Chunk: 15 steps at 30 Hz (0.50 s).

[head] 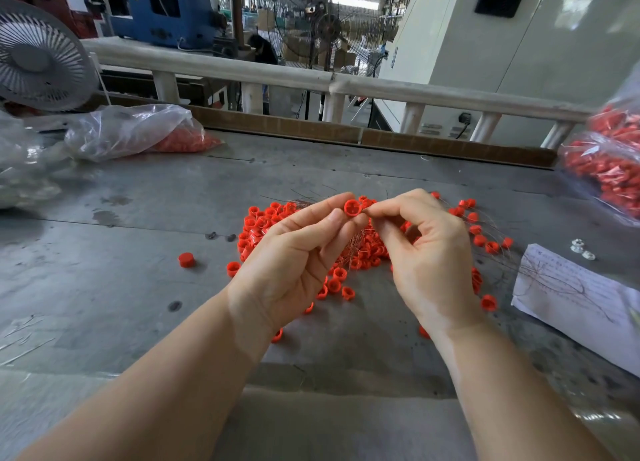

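Item: my two forearms, raised over the table [121, 270]; left hand [294, 252], thumb and fingertips pinching one red cap [352, 207], hollow face toward me; right hand [426, 252], thumb and forefinger pinched just right of that grip, on what I take for a thin wire, too fine to confirm; loose caps [263, 218], heaped directly beneath; advice: hold the cap steady, feed slowly, square to its slot.

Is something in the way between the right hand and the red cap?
Nothing visible. The left hand pinches the red cap above the pile of caps, and the right hand reaches right up against it, no gap showing.
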### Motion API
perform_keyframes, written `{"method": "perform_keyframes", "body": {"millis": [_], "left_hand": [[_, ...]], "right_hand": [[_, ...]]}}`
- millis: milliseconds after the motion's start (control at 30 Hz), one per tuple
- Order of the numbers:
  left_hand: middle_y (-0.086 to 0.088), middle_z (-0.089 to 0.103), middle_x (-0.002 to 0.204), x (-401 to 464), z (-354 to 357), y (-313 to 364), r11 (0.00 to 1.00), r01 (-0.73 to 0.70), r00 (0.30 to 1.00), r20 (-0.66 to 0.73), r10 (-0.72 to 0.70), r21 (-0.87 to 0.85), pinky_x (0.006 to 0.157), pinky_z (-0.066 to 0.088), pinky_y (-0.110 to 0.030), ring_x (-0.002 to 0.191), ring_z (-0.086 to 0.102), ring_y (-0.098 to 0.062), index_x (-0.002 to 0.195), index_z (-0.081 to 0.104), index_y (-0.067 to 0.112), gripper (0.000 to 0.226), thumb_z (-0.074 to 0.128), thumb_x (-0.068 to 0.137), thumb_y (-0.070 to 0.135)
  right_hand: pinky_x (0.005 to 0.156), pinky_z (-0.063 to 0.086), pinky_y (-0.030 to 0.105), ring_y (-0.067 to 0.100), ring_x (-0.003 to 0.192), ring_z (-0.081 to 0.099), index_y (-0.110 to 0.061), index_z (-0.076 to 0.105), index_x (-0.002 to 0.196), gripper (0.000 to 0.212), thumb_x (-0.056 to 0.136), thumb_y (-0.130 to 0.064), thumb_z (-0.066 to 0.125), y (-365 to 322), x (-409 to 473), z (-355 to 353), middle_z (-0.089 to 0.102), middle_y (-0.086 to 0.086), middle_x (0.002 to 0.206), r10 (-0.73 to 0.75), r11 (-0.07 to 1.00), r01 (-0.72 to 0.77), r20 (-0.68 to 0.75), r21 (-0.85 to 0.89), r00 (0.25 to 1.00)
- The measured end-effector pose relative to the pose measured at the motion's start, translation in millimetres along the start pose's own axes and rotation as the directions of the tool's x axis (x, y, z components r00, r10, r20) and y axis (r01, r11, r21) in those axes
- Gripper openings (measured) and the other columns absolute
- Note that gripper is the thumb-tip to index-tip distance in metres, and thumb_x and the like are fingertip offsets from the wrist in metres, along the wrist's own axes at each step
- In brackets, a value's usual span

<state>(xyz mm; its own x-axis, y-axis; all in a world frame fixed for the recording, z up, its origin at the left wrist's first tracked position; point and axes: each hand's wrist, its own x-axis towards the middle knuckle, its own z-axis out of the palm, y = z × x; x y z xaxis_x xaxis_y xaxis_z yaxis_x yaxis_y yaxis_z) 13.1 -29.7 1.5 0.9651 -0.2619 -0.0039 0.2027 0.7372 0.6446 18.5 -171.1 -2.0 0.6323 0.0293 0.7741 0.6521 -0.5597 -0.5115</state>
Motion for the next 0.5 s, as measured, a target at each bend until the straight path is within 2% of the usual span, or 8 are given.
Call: {"method": "perform_keyframes", "body": {"millis": [333, 500], "left_hand": [[-0.014, 0.072, 0.078, -1.2, 1.3, 0.2, 1.000, -0.001, 1.000, -0.011, 0.001, 0.001, 0.058, 0.055, -0.014, 0.069, 0.071, -0.013, 0.078, 0.076, 0.003, 0.020, 0.058, 0.068, 0.003], [-0.013, 0.072, 0.079, -1.3, 0.7, -0.6, 1.000, 0.000, 0.999, -0.035, 0.000, 0.017, 0.059, 0.055, -0.015, 0.073, 0.072, -0.014, 0.077, 0.076, 0.004, 0.021, 0.059, 0.067, 0.002]], "right_hand": [[0.072, 0.042, 0.008, 0.005, 0.078, 0.057, -0.008, 0.072, 0.082, 0.018, 0.079, 0.010, 0.066, -0.2, -0.2, 0.2, 0.064, -0.001, 0.079, 0.002, 1.000, -0.002, 0.002, -0.001, 1.000], [0.072, 0.042, 0.008, 0.005, 0.078, 0.057, -0.007, 0.072, 0.082, 0.019, 0.079, 0.010, 0.066, 0.4, -0.3, 0.5, 0.064, -0.001, 0.079, -0.003, 1.000, 0.003, 0.005, -0.006, 1.000]]}}
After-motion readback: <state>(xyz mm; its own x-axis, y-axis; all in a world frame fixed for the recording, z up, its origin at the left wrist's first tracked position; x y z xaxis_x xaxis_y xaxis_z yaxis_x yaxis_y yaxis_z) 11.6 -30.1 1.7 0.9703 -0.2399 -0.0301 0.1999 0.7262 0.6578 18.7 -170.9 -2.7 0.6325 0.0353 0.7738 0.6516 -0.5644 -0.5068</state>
